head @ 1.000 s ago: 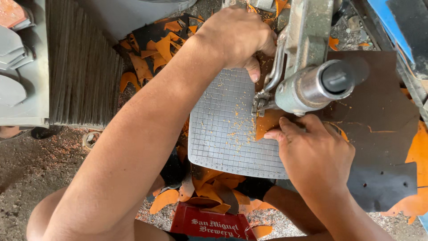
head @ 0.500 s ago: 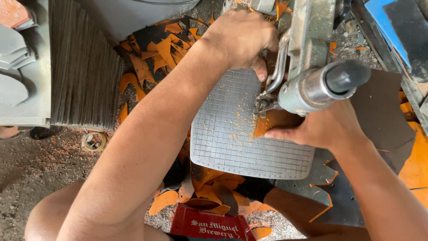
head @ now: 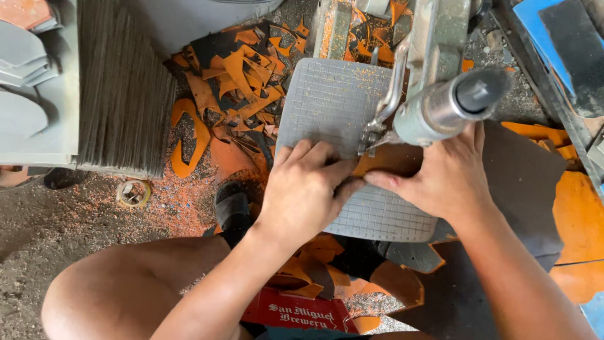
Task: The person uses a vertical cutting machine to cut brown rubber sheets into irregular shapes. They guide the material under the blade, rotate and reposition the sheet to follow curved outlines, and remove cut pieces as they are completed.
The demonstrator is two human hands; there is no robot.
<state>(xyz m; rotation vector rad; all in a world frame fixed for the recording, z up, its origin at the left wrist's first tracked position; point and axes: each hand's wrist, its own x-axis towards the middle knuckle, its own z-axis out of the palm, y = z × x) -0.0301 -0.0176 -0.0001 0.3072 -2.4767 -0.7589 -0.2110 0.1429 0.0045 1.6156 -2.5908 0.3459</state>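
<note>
**Inspector:** Head view, looking down. State the position of both hands.

**Worker:** My left hand [head: 306, 189] lies flat, fingers spread and pressed on an orange-brown sheet piece [head: 389, 160] at the middle of the grey gridded work plate [head: 330, 104]. It grips nothing; it only bears down. My right hand [head: 448, 173] lies flat as well, fingertips on the same piece from the other side, so the two sets of fingertips nearly meet.

**Inspector:** Where is the piece relative to the machine?

**Worker:** It lies on the plate, directly under the metal machine head [head: 440, 94], beside the thin blade [head: 370, 135] that comes down there. Orange dust is scattered over the plate.

**Inspector:** Surroundings?

**Worker:** Orange and black offcuts [head: 242, 82] are heaped on the floor behind the plate. A stack of thin dark sheets [head: 123, 88] stands at the left, a roll of tape [head: 133, 193] on the ground near it, and a red crate [head: 296, 313] sits by my knee.
</note>
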